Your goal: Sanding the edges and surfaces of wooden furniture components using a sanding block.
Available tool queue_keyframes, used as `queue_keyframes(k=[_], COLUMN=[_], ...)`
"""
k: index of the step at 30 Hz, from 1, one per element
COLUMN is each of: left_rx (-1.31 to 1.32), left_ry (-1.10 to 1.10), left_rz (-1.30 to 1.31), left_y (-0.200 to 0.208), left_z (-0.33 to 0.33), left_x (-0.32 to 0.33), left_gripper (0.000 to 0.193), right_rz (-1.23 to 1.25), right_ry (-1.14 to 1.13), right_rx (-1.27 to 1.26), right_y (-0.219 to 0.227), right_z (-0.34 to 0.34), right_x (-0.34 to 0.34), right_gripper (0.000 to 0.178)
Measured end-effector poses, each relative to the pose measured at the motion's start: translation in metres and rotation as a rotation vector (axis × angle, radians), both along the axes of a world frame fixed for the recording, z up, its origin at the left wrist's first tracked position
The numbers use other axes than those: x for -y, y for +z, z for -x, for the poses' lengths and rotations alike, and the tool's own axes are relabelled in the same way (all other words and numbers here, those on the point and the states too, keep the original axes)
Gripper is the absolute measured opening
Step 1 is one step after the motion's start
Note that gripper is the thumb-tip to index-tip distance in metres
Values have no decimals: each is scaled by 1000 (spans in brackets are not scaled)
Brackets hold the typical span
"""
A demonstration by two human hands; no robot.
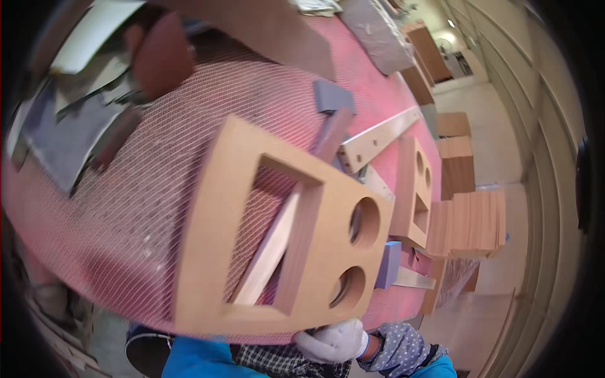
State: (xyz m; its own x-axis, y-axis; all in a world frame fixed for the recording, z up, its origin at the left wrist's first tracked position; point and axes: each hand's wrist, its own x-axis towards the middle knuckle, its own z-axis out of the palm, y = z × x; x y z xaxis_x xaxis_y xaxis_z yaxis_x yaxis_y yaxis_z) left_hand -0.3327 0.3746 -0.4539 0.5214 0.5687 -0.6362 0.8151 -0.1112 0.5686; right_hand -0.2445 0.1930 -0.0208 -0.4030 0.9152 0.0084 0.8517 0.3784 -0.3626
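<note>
A thick tan wooden panel (265,318) with one big rectangular opening and two round holes lies tilted across the middle of the view. My right hand (334,340), in a white glove, is closed on the panel's near edge, its fingertips partly hidden. A patterned sleeve cover is on that forearm. My left hand is not visible; a blue sleeve (201,359) shows at the lower edge. Through the rectangular opening a pale wooden strip (268,252) can be seen. A grey-purple block (388,264) stands just beyond the round holes.
Red mesh covers the worktable (145,189). A similar smaller panel (409,195), a drilled wooden bar (378,140) and a grey block (334,97) lie farther off. Worn abrasive sheets (66,135) are heaped at left. Stacked boards (469,223) stand to the right.
</note>
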Motion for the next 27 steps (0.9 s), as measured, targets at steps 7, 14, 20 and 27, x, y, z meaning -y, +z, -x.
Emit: queue_keyframes(k=[7,14,20,27], left_rx=[-28,-24,-8,20], left_ry=[36,67,85,106], left_rz=[34,74,93,111], left_y=[0,-3,-1,4], left_z=[-12,-9,-8,-8], left_x=[-11,-11,-10,-8], left_gripper=[44,44,44,44], right_rz=[143,62,82,60], right_ry=[-190,-242,-189,-109], right_rx=[26,-66,-1,30], right_y=[-3,-7,-4,0], right_z=[15,18,15,16], right_x=[18,11,14,13], right_gripper=[27,26,27,23])
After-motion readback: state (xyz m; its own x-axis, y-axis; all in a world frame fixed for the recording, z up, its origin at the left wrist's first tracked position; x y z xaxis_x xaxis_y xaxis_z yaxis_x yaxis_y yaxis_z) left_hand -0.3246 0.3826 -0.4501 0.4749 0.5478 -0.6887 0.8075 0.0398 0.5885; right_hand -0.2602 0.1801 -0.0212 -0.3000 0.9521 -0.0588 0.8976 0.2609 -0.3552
